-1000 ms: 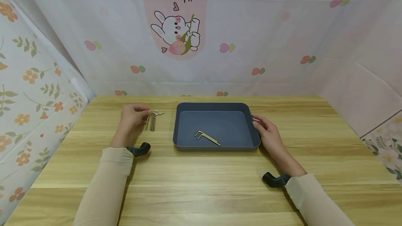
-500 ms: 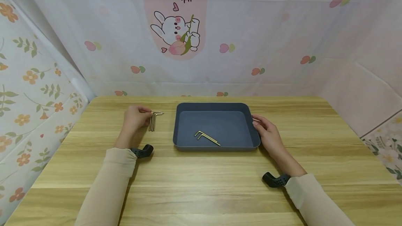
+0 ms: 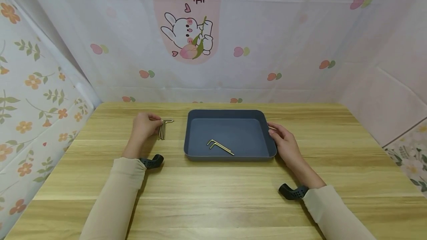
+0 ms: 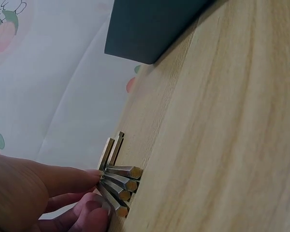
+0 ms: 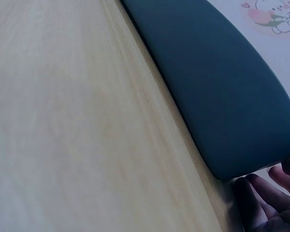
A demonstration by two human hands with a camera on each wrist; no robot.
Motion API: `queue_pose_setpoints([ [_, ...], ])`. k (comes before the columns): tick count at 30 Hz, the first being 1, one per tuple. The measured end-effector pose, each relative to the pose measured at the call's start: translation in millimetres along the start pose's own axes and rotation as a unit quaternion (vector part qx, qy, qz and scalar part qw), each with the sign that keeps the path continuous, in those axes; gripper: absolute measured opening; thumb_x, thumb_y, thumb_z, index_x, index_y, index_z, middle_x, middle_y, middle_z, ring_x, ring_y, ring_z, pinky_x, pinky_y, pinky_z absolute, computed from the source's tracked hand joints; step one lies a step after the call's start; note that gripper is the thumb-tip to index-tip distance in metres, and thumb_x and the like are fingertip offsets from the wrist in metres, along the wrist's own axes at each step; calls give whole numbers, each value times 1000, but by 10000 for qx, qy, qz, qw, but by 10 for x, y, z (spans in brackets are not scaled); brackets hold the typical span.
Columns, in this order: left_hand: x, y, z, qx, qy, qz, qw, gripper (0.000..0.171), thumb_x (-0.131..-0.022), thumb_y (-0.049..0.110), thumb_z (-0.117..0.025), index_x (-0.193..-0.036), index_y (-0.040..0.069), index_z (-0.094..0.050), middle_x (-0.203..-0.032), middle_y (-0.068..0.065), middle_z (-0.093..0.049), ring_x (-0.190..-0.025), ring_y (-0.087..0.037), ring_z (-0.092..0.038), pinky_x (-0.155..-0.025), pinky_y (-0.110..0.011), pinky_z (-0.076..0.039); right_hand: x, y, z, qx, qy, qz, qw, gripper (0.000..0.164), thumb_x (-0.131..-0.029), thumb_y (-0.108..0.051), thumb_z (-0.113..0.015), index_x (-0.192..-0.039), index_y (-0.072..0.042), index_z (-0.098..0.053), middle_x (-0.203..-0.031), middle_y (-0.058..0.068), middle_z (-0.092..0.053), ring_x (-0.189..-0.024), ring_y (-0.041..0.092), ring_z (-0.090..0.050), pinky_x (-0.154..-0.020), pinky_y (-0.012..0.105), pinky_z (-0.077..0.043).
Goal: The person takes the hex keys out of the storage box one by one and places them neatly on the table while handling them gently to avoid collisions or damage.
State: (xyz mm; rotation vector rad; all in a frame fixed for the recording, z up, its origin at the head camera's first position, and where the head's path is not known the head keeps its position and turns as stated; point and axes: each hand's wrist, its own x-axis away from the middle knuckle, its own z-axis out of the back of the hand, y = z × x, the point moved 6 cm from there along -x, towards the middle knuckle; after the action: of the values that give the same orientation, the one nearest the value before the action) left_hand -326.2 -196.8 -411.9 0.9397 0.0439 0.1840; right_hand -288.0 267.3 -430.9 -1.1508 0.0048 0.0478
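Observation:
Several brass-coloured hex keys (image 3: pixel 161 132) lie bunched on the table left of the tray, long arms side by side. My left hand (image 3: pixel 142 126) pinches them near their bends between thumb and fingers. Close up in the left wrist view, the hexagonal ends (image 4: pixel 128 185) fan out past the fingertips. A shallow grey-blue tray (image 3: pixel 230 130) stands mid-table, with two more hex keys (image 3: pixel 221 147) lying inside near its front wall. At the tray's right side my right hand (image 3: pixel 285 140) holds the wall, thumb at the rim and fingers against the outside.
The wooden table (image 3: pixel 213 195) reaches back to a white printed cloth (image 3: pixel 267 29) behind the tray. Another flowered cloth (image 3: pixel 40 114) hangs along the left. Dark wrist mounts (image 3: pixel 152 161) sit at both cuffs.
My left hand has shifted slightly right, and the slanted leftmost hex key has come alongside the others. The right hand and tray have stayed in place.

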Motion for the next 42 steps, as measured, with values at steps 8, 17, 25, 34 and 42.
queue_pose_setpoints([
  [8,11,-1,1,166,-40,71,9998,26,-92,10,-70,-110,-9,-71,-99,-22,-75,-58,-2,-62,-55,-17,-55,-1,2,1,76,0,9,10000,48,-110,-31,-45,-153,-11,-45,-146,21,-55,-126,19,-55,-89,5,-44],
  [17,-5,-36,4,284,15,95,9995,26,-92,11,-71,-108,-9,-71,-90,-17,-76,-55,-2,-62,-54,-18,-55,1,-1,4,100,39,5,9999,48,-109,-30,-45,-153,-9,-45,-145,22,-55,-111,-4,-54,-88,5,-44],
  [25,-19,-48,11,148,11,101,9998,25,-94,12,-68,-110,-7,-72,-98,-18,-74,-58,-3,-61,-55,-18,-55,9,-12,0,63,3,10,10000,48,-110,-30,-45,-153,-10,-44,-145,22,-55,-110,-4,-54,-88,5,-45],
  [34,-8,-77,23,114,50,144,9998,26,-95,14,-68,-112,-6,-72,-102,-23,-75,-58,-4,-63,-56,-19,-54,-7,11,-12,-105,-22,-22,9999,47,-110,-26,-44,-153,-8,-44,-143,23,-54,-104,-8,-56,-86,7,-48],
  [42,-4,-65,24,183,75,35,9998,26,-96,12,-67,-112,-8,-72,-100,-24,-75,-58,-4,-63,-56,-18,-52,-5,-3,-7,-98,10,-11,10000,47,-110,-27,-45,-152,-9,-45,-143,23,-55,-104,-6,-56,-85,6,-47],
])
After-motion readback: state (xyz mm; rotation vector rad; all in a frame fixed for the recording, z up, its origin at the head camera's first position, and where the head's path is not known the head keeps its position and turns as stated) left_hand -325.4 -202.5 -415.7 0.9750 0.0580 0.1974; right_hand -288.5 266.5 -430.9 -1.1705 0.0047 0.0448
